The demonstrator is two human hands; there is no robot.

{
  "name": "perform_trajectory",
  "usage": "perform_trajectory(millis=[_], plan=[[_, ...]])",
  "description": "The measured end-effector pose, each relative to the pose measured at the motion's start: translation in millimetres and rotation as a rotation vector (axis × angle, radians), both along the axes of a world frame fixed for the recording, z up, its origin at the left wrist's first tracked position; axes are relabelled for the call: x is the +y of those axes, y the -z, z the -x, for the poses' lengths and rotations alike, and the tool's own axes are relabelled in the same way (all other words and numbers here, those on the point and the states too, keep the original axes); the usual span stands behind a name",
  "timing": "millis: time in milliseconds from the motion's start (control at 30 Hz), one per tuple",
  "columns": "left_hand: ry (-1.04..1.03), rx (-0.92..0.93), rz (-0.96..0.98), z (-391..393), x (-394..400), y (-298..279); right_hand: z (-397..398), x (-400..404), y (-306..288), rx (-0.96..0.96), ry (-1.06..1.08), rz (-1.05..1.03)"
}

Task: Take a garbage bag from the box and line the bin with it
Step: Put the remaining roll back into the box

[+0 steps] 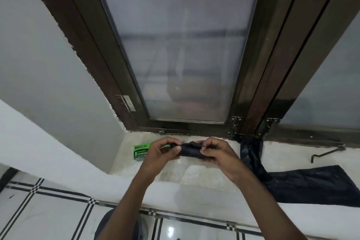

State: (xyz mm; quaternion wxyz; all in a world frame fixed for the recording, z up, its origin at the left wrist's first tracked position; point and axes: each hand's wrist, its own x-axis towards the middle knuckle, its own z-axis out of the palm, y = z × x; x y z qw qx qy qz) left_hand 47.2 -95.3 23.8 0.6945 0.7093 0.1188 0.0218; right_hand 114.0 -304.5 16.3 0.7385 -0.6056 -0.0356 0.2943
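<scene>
Holding a folded garbage bag (190, 151) over the sill (194, 177): left hand (159, 154) pinches its left end, right hand (218, 154) curls round the right end, thumbs on top. Bag sits between the two grips, still a tight wad, not opened.

Risks, my read: thin film tears if the ends get pulled apart instead of peeled; layers cling, so finding the mouth may take several tries.

Beyond the hands, green box (141, 152) lies on the sill, just left of the left hand. Another black bag (303, 185) drapes over the sill's right side. Bin not clearly in view.
</scene>
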Motion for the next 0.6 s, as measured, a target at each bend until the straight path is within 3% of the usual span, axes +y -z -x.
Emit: perform_trajectory(millis=[67,200,333,433,600], plan=[[0.014,-0.056,-0.131,1.8,3.0,4.3,-1.7,2.6,-1.2,-0.018,0.006,0.072],[-0.053,-0.229,-0.625,6.2,17.0,14.7,-4.0,4.0,-2.0,-0.058,0.106,0.236],[-0.069,-0.192,-0.975,-1.4,33.6,21.5,-8.1,2.4,4.0,-0.211,0.247,0.396],[0.017,-0.118,-1.109,-10.7,29.5,26.4,-12.6,6.7,7.0,-0.313,0.26,0.471],[0.077,-0.079,-1.148,-18.0,23.0,27.7,-17.4,20.8,7.9,-0.369,0.178,0.437]])
